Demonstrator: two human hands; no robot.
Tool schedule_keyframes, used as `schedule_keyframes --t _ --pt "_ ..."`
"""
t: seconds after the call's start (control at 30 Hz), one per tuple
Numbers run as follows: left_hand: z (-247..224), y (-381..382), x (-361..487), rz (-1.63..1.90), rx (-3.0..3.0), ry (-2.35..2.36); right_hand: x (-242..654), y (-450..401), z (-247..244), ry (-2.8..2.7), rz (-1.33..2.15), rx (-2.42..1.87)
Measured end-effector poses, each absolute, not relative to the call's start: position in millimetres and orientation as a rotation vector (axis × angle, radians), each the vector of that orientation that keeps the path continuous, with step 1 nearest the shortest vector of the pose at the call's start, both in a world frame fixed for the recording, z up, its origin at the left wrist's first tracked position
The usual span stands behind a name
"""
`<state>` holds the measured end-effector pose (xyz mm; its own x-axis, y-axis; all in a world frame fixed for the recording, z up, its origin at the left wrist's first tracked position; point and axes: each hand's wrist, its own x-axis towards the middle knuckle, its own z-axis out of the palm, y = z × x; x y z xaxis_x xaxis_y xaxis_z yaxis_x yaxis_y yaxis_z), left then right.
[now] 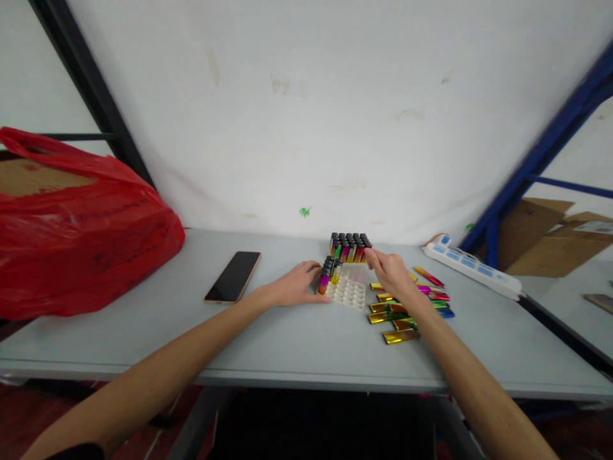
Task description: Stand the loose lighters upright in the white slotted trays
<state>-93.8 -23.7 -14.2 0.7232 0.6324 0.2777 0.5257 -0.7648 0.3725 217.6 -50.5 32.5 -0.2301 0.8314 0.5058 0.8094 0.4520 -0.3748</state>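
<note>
My left hand (297, 284) rests on the table at the left side of a pale tray (352, 295) with rows of round cups. Its thumb stretches along the near corner and its fingers are apart from it. Several shiny lighters (324, 280) with black tops stand upright in the tray's left part. My right hand (390, 271) is raised over the tray's right side with its fingers drawn together. What they hold, if anything, I cannot make out. Just beyond the tray stands a block of upright colourful lighters (352, 248). Loose metallic lighters (401, 336) lie piled under and beside my right forearm.
A black phone (234, 277) lies left of the tray. A red plastic bag (86, 236) with a cardboard box inside fills the table's left end. At the right lies a white power strip (472, 265). Cardboard boxes (555, 239) sit beyond the blue frame (541, 140). A white wall rises behind.
</note>
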Motion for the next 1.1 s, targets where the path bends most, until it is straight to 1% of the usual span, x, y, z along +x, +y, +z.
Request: schedule_keyframes --t 0.2,0.3,0.47,0.6,0.7,0.8,0.9,0.97,1.1 --pt "-13 -24 -94 0.572 2.662 0.895 273 -36 38 -1.826 -0.089 -1.533" --pt "-12 -25 -95 0.561 2.658 0.916 297 -29 38 -1.808 -0.07 -1.607" --pt "-10 -27 -94 0.53 2.659 0.925 326 -18 26 -1.874 -0.271 -1.825" --pt "-9 -28 -94 0.538 2.665 0.924 334 -14 10 -1.994 -0.124 -2.079" --pt "-11 -26 -94 0.558 2.673 0.907 329 -14 6 -2.046 -0.051 -2.166" --pt "-14 -24 -95 0.58 2.674 0.892 320 -15 9 -2.079 -0.039 -2.056" --pt "-14 -24 -95 0.576 2.679 0.893 310 -17 15 -1.998 0.027 -1.815" --pt "-14 -24 -95 0.561 2.682 0.902 303 -18 18 -1.89 0.133 -1.658" --pt "-12 -25 -94 0.546 2.68 0.915 282 -24 25 -1.643 0.45 -1.328"
